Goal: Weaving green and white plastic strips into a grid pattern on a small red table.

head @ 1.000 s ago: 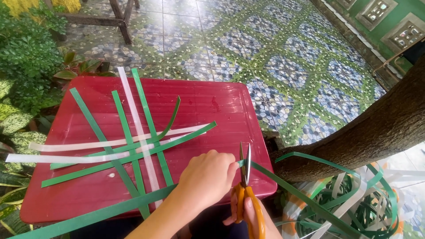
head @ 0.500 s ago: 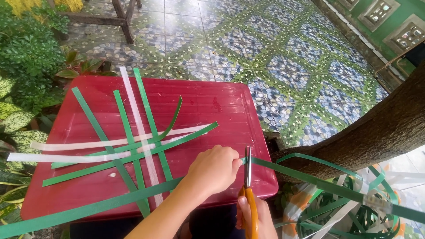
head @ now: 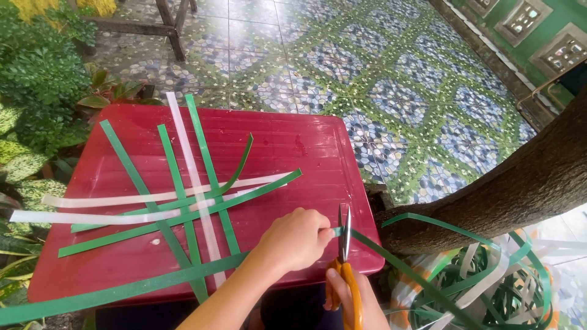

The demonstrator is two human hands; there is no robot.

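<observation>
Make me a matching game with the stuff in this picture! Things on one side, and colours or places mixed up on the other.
Things:
1. scissors
2. box lid
3. long strip
4. tree trunk

Colours or places:
A. dark red, under the woven strips
B. green, pinched in the left hand
C. orange handles, in the right hand
D. brown, at the right of the picture

Pairs: 1-C, 2-A, 3-B, 4-D
</observation>
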